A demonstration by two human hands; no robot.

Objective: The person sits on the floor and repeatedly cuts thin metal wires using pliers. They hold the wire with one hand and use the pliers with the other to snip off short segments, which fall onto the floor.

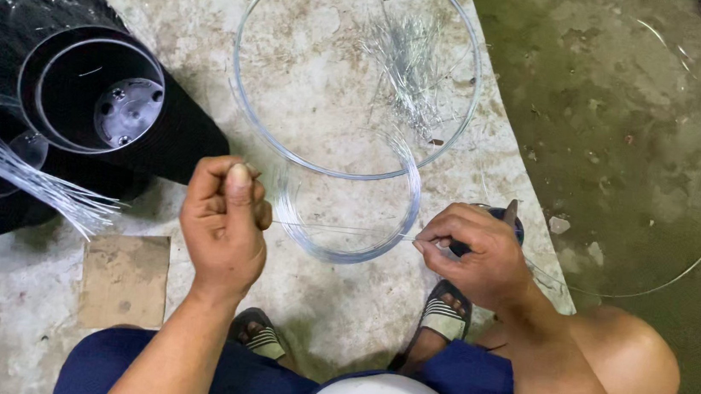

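Between the two hands a thin strand (339, 229) of clear line runs almost level, its long axis left to right across the concrete floor (210, 55), just in front of the person's sandalled feet. At its left end the left hand (224, 223) is curled into a loose fist with the thumb pressed down on the forefinger, pinching the strand; at its right end the right hand (478, 252) pinches it between thumb and fingertips, the other fingers folded around a dark-handled tool (507, 216) whose tip points up and away. Neither hand is nearer than the other: each has one end. Directly beyond the strand, and partly under it, lies a small coil (349, 214) of the same clear line, and beyond that a much larger hoop (354, 69) with a heap of short cut pieces (410, 66) inside it. To the left stand black tubes (91, 91), and a bundle of straight strands (19, 165) fans out just beside the left hand, above a square of cardboard (124, 278). Room is tightest on that left side; to the right the pale floor ends in a slanting edge against darker, damp ground (629, 147), where a loose curved strand lies and the space is open.
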